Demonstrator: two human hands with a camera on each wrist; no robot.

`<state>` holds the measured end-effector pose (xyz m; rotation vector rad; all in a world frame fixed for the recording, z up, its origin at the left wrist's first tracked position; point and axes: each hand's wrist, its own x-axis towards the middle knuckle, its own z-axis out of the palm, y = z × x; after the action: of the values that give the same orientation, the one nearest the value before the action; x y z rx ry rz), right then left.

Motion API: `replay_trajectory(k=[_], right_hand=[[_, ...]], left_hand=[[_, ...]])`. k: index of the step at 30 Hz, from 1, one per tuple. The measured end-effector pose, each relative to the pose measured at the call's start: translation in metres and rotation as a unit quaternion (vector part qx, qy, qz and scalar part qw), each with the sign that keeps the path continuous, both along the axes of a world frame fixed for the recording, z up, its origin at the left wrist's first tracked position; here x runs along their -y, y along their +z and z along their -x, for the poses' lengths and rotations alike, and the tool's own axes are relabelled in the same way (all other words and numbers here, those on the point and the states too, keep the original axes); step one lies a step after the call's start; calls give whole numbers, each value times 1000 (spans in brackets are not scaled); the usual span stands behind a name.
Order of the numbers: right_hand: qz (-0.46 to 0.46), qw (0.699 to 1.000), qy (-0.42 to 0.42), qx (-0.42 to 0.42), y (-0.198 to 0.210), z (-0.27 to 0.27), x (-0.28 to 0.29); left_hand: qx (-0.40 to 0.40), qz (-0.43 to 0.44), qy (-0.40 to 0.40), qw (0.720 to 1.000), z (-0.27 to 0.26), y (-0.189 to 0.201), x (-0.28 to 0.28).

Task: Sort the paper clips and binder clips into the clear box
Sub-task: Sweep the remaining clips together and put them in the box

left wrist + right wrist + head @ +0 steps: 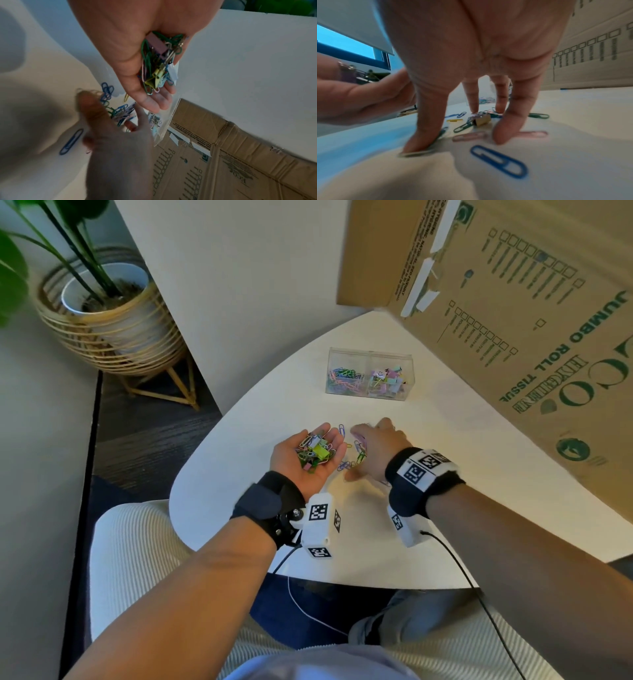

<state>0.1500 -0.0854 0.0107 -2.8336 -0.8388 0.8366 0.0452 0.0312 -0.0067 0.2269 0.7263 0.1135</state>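
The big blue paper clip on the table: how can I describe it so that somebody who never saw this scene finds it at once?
Start at the white table and go to the right hand, whose spread fingers touch down among loose clips. The big blue paper clip lies flat on the wrist side of those fingertips. It lies alone, apart from the cluster.

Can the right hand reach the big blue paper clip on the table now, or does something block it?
Probably yes. The right hand is spread palm down over the loose clips, fingertips on the table, and the blue paper clip lies bare just beside them, nearer the wrist. Nothing covers it.
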Motion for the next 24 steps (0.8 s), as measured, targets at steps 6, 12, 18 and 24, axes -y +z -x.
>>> replay_trajectory(k=[6,12,18,24], right_hand=[[-94,994,-50,-13,-3,-15,-4],[-217,961,-164,-56,-12,-14,8],[-350,890,-251,-150,5,-12,16],[-382,908,-90,-145,47,18,10]], left_hand=[[-5,-1,4,1000,5,-5,-2],[-14,-3,-10,1000,8,-8,6],[-21,-7,-22,999,5,-9,9],[-16,-11,-30,999,-3,1,22]])
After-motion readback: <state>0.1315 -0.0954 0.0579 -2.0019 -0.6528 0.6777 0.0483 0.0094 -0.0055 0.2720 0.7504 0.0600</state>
